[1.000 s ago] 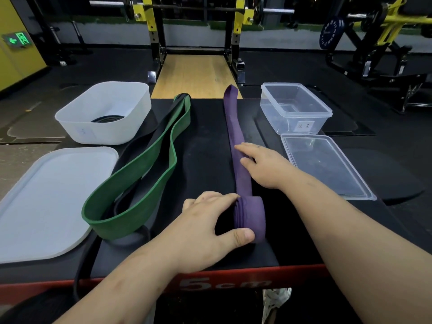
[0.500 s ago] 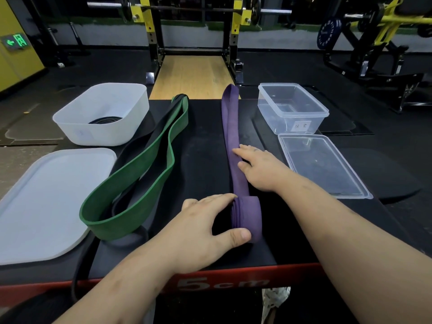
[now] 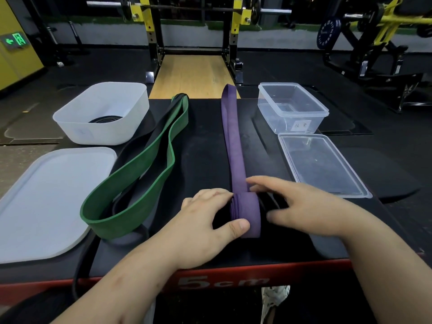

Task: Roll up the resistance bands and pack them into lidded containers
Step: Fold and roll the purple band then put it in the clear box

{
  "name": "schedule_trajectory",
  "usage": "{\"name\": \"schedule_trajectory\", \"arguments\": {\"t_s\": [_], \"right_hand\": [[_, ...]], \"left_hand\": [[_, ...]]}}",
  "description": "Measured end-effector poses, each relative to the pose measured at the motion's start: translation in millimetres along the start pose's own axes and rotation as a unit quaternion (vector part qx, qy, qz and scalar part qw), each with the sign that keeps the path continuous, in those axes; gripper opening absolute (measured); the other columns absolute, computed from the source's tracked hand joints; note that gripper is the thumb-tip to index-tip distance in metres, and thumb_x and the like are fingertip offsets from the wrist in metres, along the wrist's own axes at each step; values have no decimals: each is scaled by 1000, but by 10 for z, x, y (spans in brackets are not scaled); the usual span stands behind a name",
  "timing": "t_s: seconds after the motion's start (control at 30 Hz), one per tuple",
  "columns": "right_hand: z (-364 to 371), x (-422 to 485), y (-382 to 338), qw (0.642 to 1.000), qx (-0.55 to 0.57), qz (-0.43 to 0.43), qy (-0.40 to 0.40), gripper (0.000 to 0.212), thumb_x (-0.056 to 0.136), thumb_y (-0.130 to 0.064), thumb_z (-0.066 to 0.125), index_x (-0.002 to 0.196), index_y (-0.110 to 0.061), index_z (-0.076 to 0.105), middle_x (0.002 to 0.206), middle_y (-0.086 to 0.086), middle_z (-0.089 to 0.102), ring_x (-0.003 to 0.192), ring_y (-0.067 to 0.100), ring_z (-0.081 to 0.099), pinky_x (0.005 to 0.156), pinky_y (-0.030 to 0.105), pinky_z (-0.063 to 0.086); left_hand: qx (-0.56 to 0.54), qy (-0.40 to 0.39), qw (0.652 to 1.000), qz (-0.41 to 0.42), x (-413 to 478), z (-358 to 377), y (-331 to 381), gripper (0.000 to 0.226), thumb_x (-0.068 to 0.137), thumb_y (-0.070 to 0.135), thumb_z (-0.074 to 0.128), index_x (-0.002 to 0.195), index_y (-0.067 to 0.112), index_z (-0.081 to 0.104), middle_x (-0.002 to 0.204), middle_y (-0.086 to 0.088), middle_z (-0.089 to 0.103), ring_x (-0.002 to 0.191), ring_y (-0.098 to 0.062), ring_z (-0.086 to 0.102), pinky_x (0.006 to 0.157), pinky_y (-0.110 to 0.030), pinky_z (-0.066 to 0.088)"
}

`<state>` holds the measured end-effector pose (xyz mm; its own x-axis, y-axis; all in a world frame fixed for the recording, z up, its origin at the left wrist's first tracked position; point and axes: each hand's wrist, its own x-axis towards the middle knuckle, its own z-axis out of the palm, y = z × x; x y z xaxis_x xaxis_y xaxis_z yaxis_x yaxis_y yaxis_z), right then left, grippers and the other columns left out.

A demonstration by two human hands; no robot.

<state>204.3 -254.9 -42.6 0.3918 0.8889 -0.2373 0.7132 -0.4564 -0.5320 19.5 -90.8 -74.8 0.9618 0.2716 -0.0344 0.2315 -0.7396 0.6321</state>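
A purple resistance band (image 3: 233,146) lies lengthwise on the black platform (image 3: 205,141), its near end wound into a small roll (image 3: 246,213). My left hand (image 3: 205,220) grips that roll from the left, thumb on its near face and fingers over its far side. My right hand (image 3: 301,204) sits just right of the roll with fingers spread, fingertips at the flat strip above it. A green band (image 3: 145,171) lies unrolled to the left over a black band (image 3: 154,134). A clear container (image 3: 292,108) and its clear lid (image 3: 320,164) sit at right.
A white tub (image 3: 102,113) with a coiled black band inside stands at the back left, its white lid (image 3: 49,199) flat in front of it. The platform's red front edge (image 3: 304,272) is close to me. Gym racks stand beyond.
My right hand has slid back from the flat purple strip to beside the roll. The roll has grown slightly and my left hand stays on it.
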Motion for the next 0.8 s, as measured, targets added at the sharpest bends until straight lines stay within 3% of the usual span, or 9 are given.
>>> {"name": "schedule_trajectory", "arguments": {"t_s": [0.1, 0.2, 0.3, 0.37, 0.43, 0.57, 0.67, 0.8], "right_hand": [[116, -237, -61, 996, 81, -18, -34, 103, 74, -38, 87, 148, -68, 23, 146, -38, 43, 134, -18, 39, 113, 16, 34], [304, -201, -69, 993, 98, -38, 55, 95, 73, -47, 89, 146, -64, 32, 145, -37, 45, 133, -20, 38, 114, 15, 34], [348, -157, -29, 989, 109, -55, 85, 85, 75, -47, 88, 143, -61, 40, 142, -36, 50, 132, -20, 41, 111, 13, 35], [349, -150, -1, 987, 119, -62, 93, 81, 76, -47, 88, 143, -59, 43, 142, -36, 50, 133, -19, 41, 111, 14, 35], [353, -148, 7, 985, 124, -71, 97, 78, 76, -48, 87, 141, -59, 45, 142, -34, 50, 134, -17, 41, 112, 14, 35], [342, -191, 46, 989, 108, -82, 61, 81, 77, -48, 87, 144, -54, 42, 138, -38, 39, 135, -17, 34, 106, 1, 27], [354, -204, 68, 988, 115, -81, 60, 89, 75, -49, 88, 148, -55, 37, 142, -37, 41, 139, -14, 34, 113, 11, 29], [345, -127, 86, 984, 121, -76, 102, 72, 77, -53, 84, 138, -57, 46, 139, -33, 51, 134, -13, 44, 114, 20, 38]], "left_hand": [[1, -9, 1000, -2, 10, -9, 30, 58, 97, 61, 47, 150, 37, 40, 132, 32, 29, 110, 32, 18, 106, -20, 18], [3, -10, 1000, -9, 35, -18, 27, 62, 95, 64, 42, 150, 36, 41, 138, 31, 34, 128, 19, 22, 115, -24, 20], [-26, -14, 999, -22, 41, -17, -73, 80, 82, 81, 50, 153, 50, 29, 148, 30, 37, 142, 1, 29, 120, -35, 29], [-44, -12, 999, -28, 38, -22, -114, 93, 68, 82, 64, 149, 59, 26, 144, 33, 39, 140, -3, 37, 118, -36, 35], [-44, -1, 999, -21, 44, -10, -133, 95, 63, 80, 71, 147, 56, 34, 139, 33, 43, 136, -2, 42, 115, -35, 39], [-47, 5, 999, -9, 34, 11, -142, 95, 62, 86, 68, 146, 48, 44, 132, 32, 49, 132, -2, 46, 112, -33, 41], [-47, 15, 999, -7, 38, 27, -128, 92, 64, 85, 66, 146, 49, 43, 131, 32, 49, 130, 2, 46, 112, -32, 40], [-57, 16, 998, -7, 30, 27, -93, 95, 63, 77, 73, 145, 61, 29, 138, 34, 43, 135, 3, 40, 115, -31, 37]]}}
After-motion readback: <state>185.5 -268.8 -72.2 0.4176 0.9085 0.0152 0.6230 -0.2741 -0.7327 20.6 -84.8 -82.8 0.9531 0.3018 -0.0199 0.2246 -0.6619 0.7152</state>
